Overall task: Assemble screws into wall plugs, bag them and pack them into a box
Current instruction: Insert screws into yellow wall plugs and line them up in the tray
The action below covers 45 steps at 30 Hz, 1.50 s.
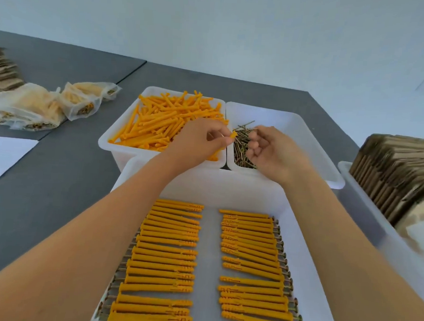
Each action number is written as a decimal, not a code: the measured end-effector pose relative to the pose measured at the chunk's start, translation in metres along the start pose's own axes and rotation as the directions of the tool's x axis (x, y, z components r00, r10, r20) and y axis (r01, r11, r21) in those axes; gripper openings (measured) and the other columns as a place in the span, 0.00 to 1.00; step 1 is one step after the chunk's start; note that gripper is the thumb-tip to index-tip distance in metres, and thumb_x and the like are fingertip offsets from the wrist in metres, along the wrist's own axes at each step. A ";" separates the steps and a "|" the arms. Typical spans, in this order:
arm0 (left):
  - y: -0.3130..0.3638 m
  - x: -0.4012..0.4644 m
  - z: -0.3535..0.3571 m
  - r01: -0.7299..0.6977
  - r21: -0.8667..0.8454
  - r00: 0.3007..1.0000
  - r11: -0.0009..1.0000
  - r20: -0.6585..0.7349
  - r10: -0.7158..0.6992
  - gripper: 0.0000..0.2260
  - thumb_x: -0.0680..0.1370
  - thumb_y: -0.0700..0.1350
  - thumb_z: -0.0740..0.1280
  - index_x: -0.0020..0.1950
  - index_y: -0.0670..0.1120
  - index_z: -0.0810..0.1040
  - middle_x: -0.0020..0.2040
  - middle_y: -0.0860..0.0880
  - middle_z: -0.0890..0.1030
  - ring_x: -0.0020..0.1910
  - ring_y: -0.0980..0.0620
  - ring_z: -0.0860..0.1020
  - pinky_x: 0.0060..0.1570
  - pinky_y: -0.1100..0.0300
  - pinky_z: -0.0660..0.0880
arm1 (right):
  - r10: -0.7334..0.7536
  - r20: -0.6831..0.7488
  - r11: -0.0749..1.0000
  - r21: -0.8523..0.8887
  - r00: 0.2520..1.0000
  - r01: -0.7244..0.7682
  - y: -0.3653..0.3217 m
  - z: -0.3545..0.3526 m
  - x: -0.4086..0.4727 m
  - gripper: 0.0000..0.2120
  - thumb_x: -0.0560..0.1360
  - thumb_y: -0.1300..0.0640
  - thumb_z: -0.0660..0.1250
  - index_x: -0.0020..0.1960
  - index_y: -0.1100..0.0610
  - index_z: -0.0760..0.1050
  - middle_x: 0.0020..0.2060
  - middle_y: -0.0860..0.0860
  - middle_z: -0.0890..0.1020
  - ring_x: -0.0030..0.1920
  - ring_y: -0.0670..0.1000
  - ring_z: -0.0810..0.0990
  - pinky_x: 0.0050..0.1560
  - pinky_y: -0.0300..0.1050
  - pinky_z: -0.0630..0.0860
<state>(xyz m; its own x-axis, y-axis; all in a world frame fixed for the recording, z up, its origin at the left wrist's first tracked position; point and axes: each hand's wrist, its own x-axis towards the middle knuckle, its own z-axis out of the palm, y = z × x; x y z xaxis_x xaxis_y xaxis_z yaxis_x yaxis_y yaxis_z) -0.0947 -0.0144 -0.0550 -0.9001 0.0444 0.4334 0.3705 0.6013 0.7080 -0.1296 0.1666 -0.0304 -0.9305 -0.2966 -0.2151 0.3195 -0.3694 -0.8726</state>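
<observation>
My left hand (pixel 198 141) pinches one orange wall plug (pixel 233 135), whose tip sticks out toward the right. My right hand (pixel 272 149) hovers over the white bin of brass screws (pixel 241 147), fingers curled; I cannot tell whether a screw is in them. A white bin (pixel 123 140) of loose orange plugs (pixel 163 122) sits behind my left hand. In the near white tray (pixel 211 187) lie two neat rows of assembled plugs with screws (pixel 165 261), screw heads pointing outward.
Filled translucent bags (pixel 43 103) lie at the back left of the grey table. A white sheet (pixel 0 157) lies at the left edge. Flat brown cardboard boxes (pixel 399 171) stand in a white bin at the right; more cardboard (pixel 0 70) sits far left.
</observation>
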 end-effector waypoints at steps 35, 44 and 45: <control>0.003 0.001 0.002 -0.004 0.118 0.999 0.993 0.033 0.000 0.04 0.77 0.47 0.71 0.48 0.49 0.85 0.41 0.55 0.83 0.42 0.58 0.78 0.42 0.67 0.72 | -0.341 0.079 0.705 -0.637 0.937 0.310 0.007 -0.002 0.002 0.02 0.79 0.60 0.67 0.48 0.57 0.77 0.36 0.50 0.79 0.26 0.43 0.75 0.31 0.39 0.76; 0.010 0.000 0.004 -0.037 0.054 0.993 0.998 -0.110 0.042 0.02 0.77 0.46 0.71 0.48 0.50 0.83 0.42 0.57 0.82 0.40 0.63 0.77 0.40 0.75 0.68 | -0.357 0.096 0.677 -0.659 0.929 0.328 0.000 0.002 0.001 0.17 0.79 0.37 0.57 0.53 0.49 0.74 0.44 0.51 0.83 0.28 0.46 0.76 0.32 0.41 0.75; 0.014 0.000 0.004 -0.032 0.023 0.987 0.999 -0.157 0.035 0.03 0.77 0.46 0.70 0.49 0.50 0.83 0.42 0.57 0.82 0.40 0.64 0.76 0.40 0.76 0.67 | -0.377 -0.038 0.745 -0.606 0.925 0.279 -0.004 -0.001 0.003 0.20 0.80 0.37 0.53 0.53 0.50 0.75 0.42 0.51 0.83 0.27 0.47 0.74 0.31 0.41 0.74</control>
<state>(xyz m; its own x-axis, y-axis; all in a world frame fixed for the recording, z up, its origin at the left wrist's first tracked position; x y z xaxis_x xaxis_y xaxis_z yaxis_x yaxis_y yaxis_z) -0.0903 -0.0026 -0.0480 -0.8395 -0.0600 0.5401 0.3938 0.6178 0.6806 -0.1335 0.1682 -0.0278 -0.9883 -0.1018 0.1138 -0.1304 0.1752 -0.9759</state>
